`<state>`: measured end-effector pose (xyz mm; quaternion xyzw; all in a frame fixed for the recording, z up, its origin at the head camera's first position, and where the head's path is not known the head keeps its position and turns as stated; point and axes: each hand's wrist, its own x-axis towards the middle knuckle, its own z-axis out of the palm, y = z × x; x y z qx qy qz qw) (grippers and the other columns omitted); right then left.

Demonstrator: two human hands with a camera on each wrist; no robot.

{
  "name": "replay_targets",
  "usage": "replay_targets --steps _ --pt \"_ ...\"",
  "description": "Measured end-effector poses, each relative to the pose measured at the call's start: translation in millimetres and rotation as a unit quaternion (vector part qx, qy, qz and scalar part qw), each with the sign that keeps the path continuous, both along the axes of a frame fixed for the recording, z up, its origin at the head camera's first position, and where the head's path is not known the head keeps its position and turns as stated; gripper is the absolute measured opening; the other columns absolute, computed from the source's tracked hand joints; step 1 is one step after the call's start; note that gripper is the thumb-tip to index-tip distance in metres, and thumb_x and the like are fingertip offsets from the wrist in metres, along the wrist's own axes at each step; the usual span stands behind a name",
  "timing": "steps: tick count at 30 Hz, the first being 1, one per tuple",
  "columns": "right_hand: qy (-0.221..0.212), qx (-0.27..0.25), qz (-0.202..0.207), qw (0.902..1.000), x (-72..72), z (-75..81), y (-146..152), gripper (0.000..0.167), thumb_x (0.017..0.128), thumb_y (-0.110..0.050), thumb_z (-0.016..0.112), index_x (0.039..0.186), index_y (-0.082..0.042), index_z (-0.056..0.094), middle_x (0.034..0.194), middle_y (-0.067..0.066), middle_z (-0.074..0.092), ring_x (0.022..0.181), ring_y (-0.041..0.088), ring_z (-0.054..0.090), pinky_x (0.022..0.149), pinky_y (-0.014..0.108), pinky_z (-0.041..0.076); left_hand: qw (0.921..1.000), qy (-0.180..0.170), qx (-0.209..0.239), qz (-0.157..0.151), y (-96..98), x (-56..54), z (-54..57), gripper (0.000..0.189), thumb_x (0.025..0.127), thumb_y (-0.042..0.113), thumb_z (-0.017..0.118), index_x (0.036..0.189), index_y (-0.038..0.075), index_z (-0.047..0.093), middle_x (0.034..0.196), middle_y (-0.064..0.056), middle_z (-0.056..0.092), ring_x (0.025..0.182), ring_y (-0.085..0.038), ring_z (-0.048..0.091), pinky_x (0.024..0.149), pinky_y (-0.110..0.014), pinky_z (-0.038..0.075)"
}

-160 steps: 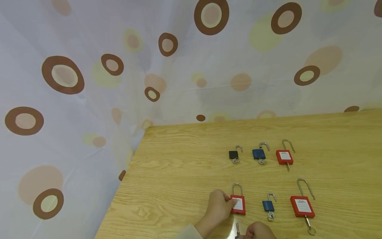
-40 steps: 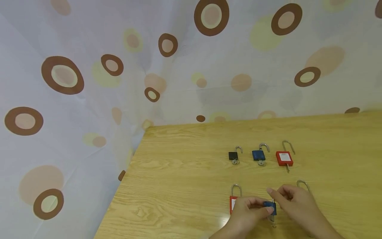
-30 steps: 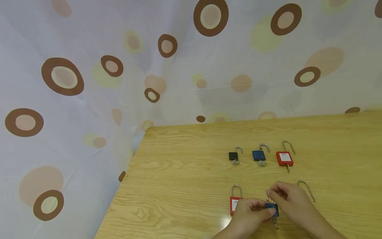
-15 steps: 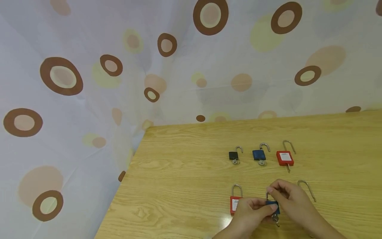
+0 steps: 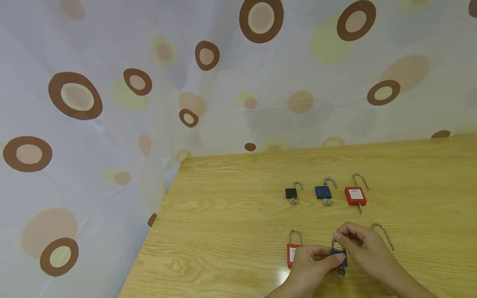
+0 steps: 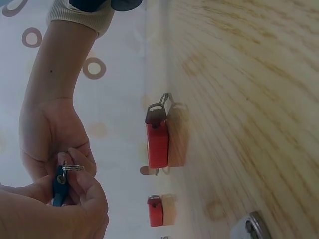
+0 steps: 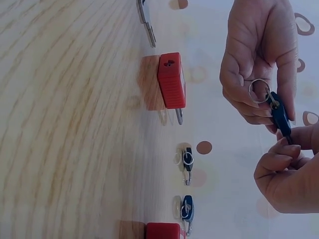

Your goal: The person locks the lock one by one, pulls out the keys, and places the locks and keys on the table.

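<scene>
A small blue padlock (image 5: 344,262) is held just above the table between both hands. My left hand (image 5: 309,265) pinches its body, thumb on the front face. My right hand (image 5: 367,250) has thumb and fingers at the top of the steel shackle. The fingertips hide part of the shackle, so I cannot tell whether it is latched. A key with a ring (image 7: 259,91) sits at the padlock's lower end. Left of the hands lies a red padlock (image 5: 290,255) with its shackle down and its keyhole (image 7: 169,63) bare.
Behind lie a black padlock (image 5: 291,193), a larger blue padlock (image 5: 322,192) and a red padlock (image 5: 355,196), shackles raised, keys in. Another keyed red padlock (image 6: 158,144) is mostly behind my right hand. A loose key (image 7: 146,25) lies near the front. Patterned cloth (image 5: 223,82) borders the table.
Earlier, my left hand held the left red padlock and my right hand a key. Both hands have since moved right and picked up the small blue padlock, which turned slightly in the last second.
</scene>
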<state>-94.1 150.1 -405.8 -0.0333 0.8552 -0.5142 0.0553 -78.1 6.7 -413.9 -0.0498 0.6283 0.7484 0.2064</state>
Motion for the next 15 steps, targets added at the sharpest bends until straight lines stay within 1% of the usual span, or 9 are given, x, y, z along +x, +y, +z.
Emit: replay_targets --steps 5,12,15 --pt "0.035 0.005 0.002 0.9994 0.3 -1.5 -1.3 0.016 0.095 -0.016 0.053 0.086 -0.005 0.061 0.064 -0.007 0.049 0.054 0.007 0.04 0.048 0.023 0.034 0.9998 -0.001 -0.008 0.018 1.8 1.7 1.0 0.013 0.081 0.004 0.068 0.089 -0.006 0.07 0.086 -0.015 0.071 0.072 -0.01 0.067 0.068 -0.024 0.056" --pt "0.055 0.001 0.006 0.9985 0.5 -2.0 -1.3 0.016 0.094 -0.015 0.053 0.082 -0.008 0.06 0.06 -0.007 0.041 0.051 0.007 0.037 0.046 0.025 0.031 0.9993 0.011 -0.023 0.028 2.7 1.8 0.8 0.014 0.081 0.005 0.069 0.088 -0.006 0.071 0.085 -0.015 0.072 0.07 -0.008 0.065 0.068 -0.022 0.055" --pt "0.051 0.003 0.005 0.9987 0.9 -0.2 -1.9 0.016 0.095 -0.016 0.053 0.083 -0.008 0.06 0.059 -0.007 0.04 0.051 0.007 0.037 0.046 0.025 0.031 0.9992 0.004 -0.021 0.033 2.7 0.5 1.4 0.013 0.08 0.006 0.07 0.087 -0.006 0.071 0.084 -0.015 0.071 0.07 -0.009 0.066 0.069 -0.023 0.056"
